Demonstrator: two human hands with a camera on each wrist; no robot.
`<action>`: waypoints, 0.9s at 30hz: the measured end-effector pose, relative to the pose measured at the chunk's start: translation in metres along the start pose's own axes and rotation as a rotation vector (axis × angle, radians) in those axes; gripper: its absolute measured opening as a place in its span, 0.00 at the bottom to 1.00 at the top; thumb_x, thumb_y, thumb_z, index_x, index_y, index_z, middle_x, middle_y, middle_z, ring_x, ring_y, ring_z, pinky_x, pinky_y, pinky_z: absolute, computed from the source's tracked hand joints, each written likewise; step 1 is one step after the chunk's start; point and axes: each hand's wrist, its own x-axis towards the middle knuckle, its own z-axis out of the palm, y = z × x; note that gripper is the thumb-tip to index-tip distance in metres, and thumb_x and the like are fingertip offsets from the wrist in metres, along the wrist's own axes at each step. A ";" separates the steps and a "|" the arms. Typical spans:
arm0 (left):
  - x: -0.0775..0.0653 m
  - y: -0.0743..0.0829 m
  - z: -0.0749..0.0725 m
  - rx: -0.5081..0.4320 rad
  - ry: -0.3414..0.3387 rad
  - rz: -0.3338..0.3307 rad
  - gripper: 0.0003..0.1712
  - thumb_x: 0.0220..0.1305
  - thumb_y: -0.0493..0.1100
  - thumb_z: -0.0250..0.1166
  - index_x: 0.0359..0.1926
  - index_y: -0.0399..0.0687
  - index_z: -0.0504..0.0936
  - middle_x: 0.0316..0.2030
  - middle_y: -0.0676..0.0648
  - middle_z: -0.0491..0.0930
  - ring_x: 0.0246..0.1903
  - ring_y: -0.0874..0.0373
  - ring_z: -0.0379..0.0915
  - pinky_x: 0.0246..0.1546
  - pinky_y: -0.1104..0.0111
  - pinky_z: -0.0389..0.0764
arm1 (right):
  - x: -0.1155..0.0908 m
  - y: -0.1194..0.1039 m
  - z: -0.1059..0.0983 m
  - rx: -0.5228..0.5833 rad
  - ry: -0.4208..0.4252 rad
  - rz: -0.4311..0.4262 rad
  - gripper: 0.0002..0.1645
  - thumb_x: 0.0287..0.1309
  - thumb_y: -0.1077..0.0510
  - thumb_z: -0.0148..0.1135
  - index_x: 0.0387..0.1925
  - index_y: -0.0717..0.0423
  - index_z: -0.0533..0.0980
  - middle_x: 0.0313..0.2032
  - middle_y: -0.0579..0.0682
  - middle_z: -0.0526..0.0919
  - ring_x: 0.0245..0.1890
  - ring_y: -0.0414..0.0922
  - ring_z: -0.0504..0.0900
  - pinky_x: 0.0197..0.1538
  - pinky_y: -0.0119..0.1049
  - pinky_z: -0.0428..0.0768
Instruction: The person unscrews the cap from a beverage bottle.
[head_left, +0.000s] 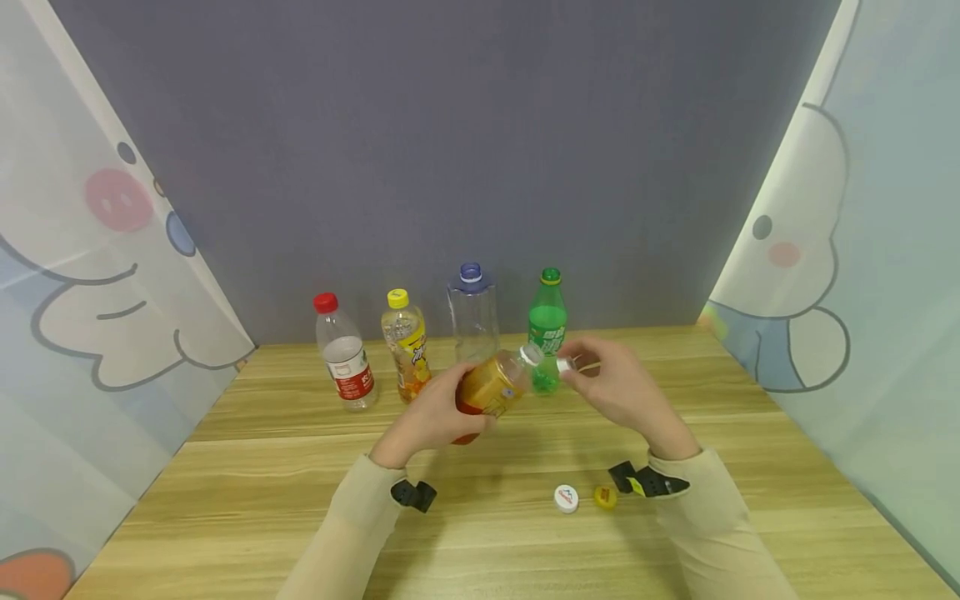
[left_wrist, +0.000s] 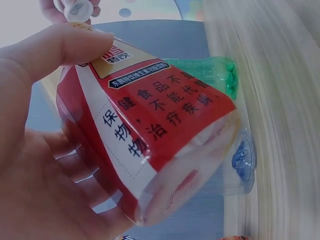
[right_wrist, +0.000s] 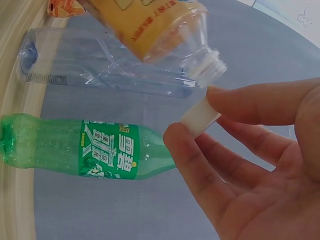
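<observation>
My left hand (head_left: 435,412) grips a plastic bottle (head_left: 491,385) with a yellow and red label, held tilted with its mouth toward the right. The red lower label and the bottle's base (left_wrist: 190,185) face the left wrist view. Between thumb and fingertips, my right hand (head_left: 611,383) pinches a white bottle cap (right_wrist: 200,117). In the right wrist view the cap is just off the bottle's uncapped neck (right_wrist: 207,67). Behind the hands stands an uncapped green bottle (head_left: 547,321), its lower part overlapped by the held bottle's neck.
At the back stand a clear bottle with a red cap (head_left: 347,354), a yellow-capped bottle (head_left: 407,346) and a clear uncapped bottle with a blue neck (head_left: 472,312). A white cap (head_left: 566,498) and a yellow cap (head_left: 605,497) lie on the wooden table (head_left: 247,508) in front.
</observation>
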 end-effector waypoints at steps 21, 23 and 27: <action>0.000 0.001 0.003 -0.053 0.090 0.012 0.42 0.56 0.50 0.76 0.68 0.45 0.67 0.56 0.46 0.77 0.51 0.51 0.76 0.54 0.51 0.79 | -0.010 0.037 0.026 -0.183 -0.207 -0.020 0.10 0.55 0.69 0.65 0.40 0.60 0.82 0.34 0.48 0.84 0.35 0.44 0.81 0.41 0.43 0.83; 0.001 0.000 0.003 -0.068 0.087 0.009 0.43 0.56 0.51 0.76 0.68 0.46 0.66 0.56 0.46 0.77 0.51 0.51 0.77 0.54 0.51 0.79 | -0.012 0.040 0.028 -0.193 -0.222 -0.027 0.10 0.54 0.70 0.66 0.40 0.60 0.82 0.33 0.48 0.83 0.34 0.43 0.79 0.40 0.41 0.82; 0.001 -0.004 0.003 -0.121 0.073 -0.022 0.44 0.57 0.52 0.76 0.69 0.47 0.66 0.57 0.46 0.77 0.52 0.51 0.77 0.54 0.51 0.80 | -0.016 0.044 0.034 -0.226 -0.264 -0.012 0.11 0.52 0.71 0.68 0.38 0.59 0.83 0.33 0.47 0.83 0.34 0.43 0.79 0.40 0.42 0.81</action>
